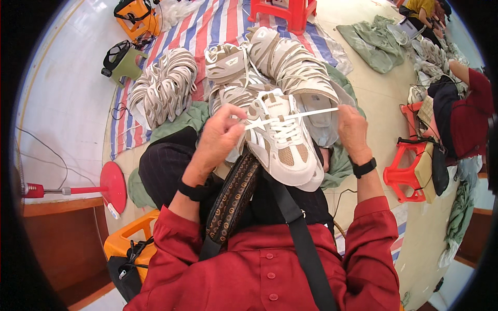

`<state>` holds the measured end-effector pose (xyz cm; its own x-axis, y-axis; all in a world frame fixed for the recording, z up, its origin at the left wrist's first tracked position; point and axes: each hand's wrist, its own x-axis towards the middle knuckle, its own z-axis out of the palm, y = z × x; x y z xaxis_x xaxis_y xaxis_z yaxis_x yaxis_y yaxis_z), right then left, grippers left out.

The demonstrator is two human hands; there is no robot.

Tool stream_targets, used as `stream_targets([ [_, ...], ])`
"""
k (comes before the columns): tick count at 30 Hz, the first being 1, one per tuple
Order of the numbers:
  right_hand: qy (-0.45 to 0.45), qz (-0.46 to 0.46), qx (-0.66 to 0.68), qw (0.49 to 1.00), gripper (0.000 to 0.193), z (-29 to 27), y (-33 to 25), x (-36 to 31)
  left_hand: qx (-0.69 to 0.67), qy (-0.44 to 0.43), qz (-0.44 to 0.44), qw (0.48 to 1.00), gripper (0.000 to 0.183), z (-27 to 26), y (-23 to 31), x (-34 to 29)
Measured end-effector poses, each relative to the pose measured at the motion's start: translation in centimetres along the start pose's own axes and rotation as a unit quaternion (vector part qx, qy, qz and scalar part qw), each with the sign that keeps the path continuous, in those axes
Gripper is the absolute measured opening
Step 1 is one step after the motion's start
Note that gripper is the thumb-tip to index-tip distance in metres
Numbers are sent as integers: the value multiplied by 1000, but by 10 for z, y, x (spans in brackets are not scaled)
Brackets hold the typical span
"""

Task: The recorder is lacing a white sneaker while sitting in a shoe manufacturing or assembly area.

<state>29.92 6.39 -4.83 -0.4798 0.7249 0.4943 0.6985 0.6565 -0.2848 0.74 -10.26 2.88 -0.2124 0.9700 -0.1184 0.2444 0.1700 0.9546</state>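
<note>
A white and beige sneaker [272, 147] rests over my lap, toe toward me, with a second shoe partly hidden beneath it. Its white shoelace [317, 112] is stretched nearly straight across the tongue. My left hand [222, 133] pinches one end of the lace beside the shoe's left edge. Farther out to the right, my right hand [353, 129] grips the other end in closed fingers. Just beyond the sneaker lies a long row of nested shoes [293, 59], with more shoes [228, 62] stacked to its left.
Another pile of shoes [165, 85] sits on the striped sheet [212, 20]. A red stool [290, 15] stands at the far side, a red round base [113, 189] at left. Another person in a red sleeve [474, 114] sits at right near a red stool [407, 171].
</note>
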Motion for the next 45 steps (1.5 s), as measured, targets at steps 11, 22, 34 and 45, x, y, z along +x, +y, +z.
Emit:
stream_targets([
  [11,-11,80,-108,991,12,-59,115,-67,381,121,168,901,15,-17,-24,-8],
  [22,-5,348,-72,935,15,-106,214,-209,627,244,80,735,17,-140,24,-24],
  [34,-16,370,-125,921,16,-88,215,-254,680,235,-121,684,26,-288,-86,-106],
  [45,5,379,-141,914,17,-105,221,-255,629,243,-125,728,21,-351,-177,-145],
])
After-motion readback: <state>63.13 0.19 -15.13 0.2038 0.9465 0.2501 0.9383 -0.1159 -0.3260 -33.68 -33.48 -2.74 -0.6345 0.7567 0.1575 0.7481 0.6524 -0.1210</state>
